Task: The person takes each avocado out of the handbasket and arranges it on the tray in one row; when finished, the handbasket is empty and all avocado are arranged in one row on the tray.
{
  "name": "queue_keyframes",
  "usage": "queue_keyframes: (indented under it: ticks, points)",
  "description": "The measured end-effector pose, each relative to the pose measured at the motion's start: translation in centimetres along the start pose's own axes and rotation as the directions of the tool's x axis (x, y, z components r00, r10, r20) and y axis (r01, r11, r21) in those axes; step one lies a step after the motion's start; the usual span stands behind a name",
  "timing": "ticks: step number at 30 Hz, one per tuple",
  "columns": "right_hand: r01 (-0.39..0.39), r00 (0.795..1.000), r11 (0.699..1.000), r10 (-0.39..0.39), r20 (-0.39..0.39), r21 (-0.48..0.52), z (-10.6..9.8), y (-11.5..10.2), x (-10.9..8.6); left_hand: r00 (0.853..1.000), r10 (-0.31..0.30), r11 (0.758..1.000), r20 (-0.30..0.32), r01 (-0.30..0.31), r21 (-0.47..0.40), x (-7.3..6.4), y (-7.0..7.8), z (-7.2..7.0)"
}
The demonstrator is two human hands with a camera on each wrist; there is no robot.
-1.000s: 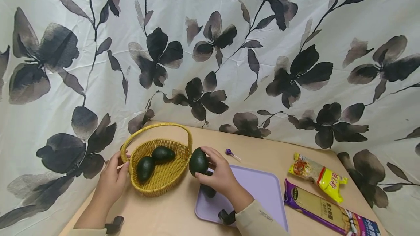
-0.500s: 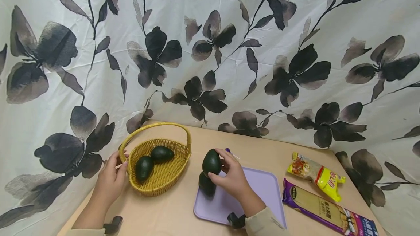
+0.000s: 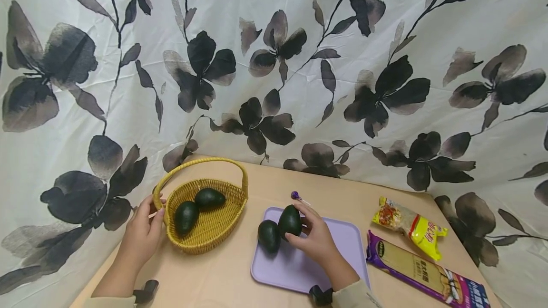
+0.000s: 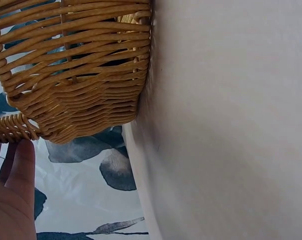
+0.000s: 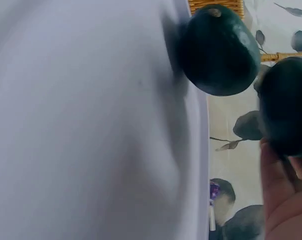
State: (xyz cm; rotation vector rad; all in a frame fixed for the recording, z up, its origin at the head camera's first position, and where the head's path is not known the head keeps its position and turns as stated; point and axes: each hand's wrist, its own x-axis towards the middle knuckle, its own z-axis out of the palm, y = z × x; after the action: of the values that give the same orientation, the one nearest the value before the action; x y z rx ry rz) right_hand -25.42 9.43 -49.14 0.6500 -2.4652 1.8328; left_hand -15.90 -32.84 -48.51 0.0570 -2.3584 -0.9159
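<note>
In the head view my right hand [image 3: 314, 237] pinches a dark green avocado [image 3: 290, 222] over the lilac tray [image 3: 299, 277]. Beside it a second avocado [image 3: 269, 236] lies at the tray's left side. My left hand [image 3: 143, 234] grips the yellow wicker basket [image 3: 205, 244] where its handle meets the left rim. Inside that basket rest two more avocados, one at the left [image 3: 186, 218] and one at the back [image 3: 210, 198]. The left wrist view shows fingers [image 4: 23, 165] at the handle base. In the right wrist view the held avocado [image 5: 288, 107] is above the tray surface.
A purple lollipop [image 3: 295, 196] lies behind the tray. To the right are a yellow snack packet [image 3: 411, 227] and a long purple-edged noodle packet [image 3: 424, 270]. A floral curtain [image 3: 274, 70] hangs along the table's far edge.
My right hand has carried the avocado from beside the basket rightward over the tray, lower now and next to the other avocado. The left hand keeps its grip on the basket.
</note>
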Motion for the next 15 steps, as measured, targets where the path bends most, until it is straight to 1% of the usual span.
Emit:
queue_keyframes:
  ticks: [5,9,15]
  points:
    - [-0.055,0.998,0.998,0.056,0.006,-0.043,-0.1,0.9,-0.6,1.000,0.000,1.000,-0.001,0.000,-0.003,0.2,0.1,0.0]
    - [-0.088,0.995,0.993,0.091,0.035,-0.074,-0.1,1.6,-1.1,1.000,-0.004,1.000,-0.001,0.004,-0.004,0.2,0.2,-0.2]
    - [-0.117,0.991,0.990,0.122,0.054,-0.082,0.0,2.2,-1.6,1.000,-0.010,1.000,0.005,0.010,-0.006,0.1,0.2,-0.1]
